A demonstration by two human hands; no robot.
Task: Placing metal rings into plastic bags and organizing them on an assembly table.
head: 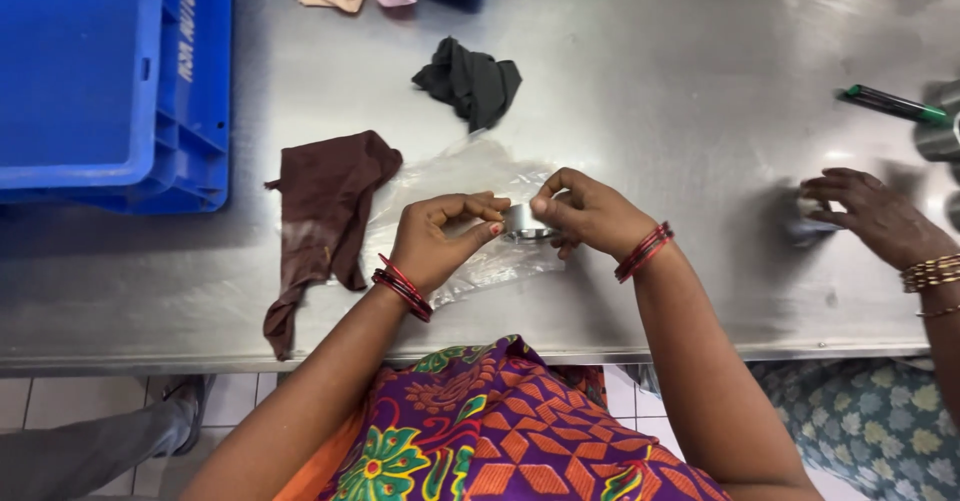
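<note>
We see a small metal ring (pixel 524 223) held just above a clear plastic bag (pixel 470 186) on the steel tabletop (pixel 680 111); our left hand (pixel 440 241) and right hand (pixel 590 211) each pinch it, grip pressed on its sides; a brown cloth (pixel 320 211) lies left; a co-worker's hand (pixel 870 216) rests far right.

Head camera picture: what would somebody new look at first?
Probably the small shiny metal ring in the middle, pinched between the left hand and the right hand above a clear plastic bag on the steel table. Next, the big blue crates at the far left, with a brown cloth beside them. At the right edge, another person's hand touches a second metal piece.
</note>
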